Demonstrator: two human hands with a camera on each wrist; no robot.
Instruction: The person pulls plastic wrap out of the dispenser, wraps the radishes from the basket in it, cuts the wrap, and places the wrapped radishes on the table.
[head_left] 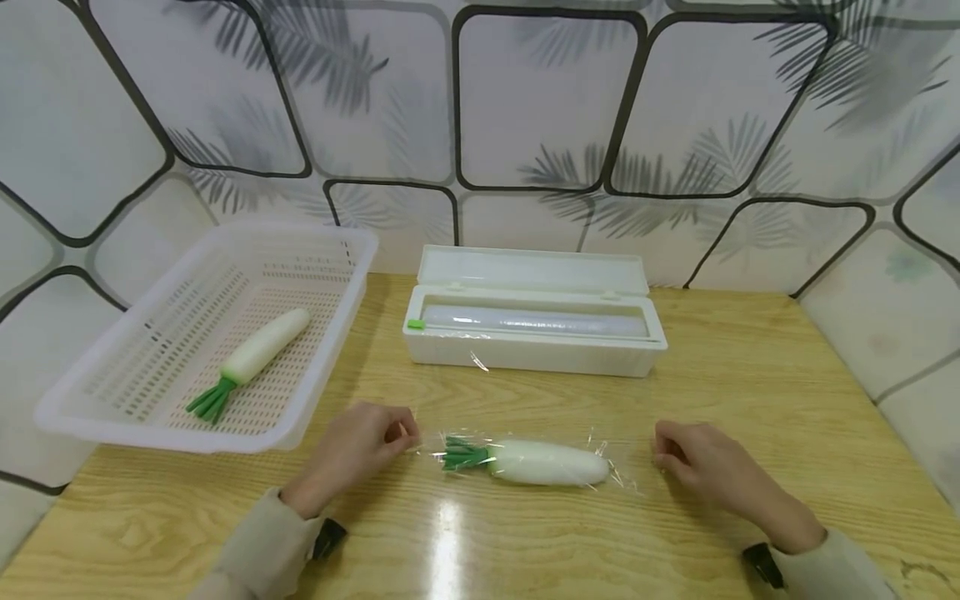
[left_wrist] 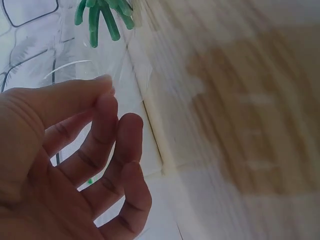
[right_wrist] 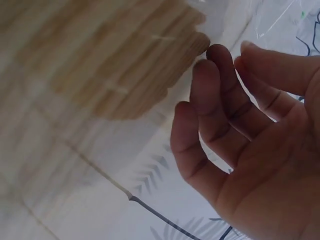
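A white radish with cut green stalks lies on the table, wrapped in clear cling film that sticks out at both ends. At the stalk end, my left hand brings thumb and forefinger together and pinches the loose film. Off the radish's tip, my right hand holds its thumb close to its curled forefinger. Film shows just past that thumb in the right wrist view, but whether the fingertips grip it is unclear.
Behind the radish stands a white cling film box, lid raised, with a film roll inside and a green slider on its edge. To the left, a white plastic basket holds an unwrapped radish. Patterned walls surround the wooden table.
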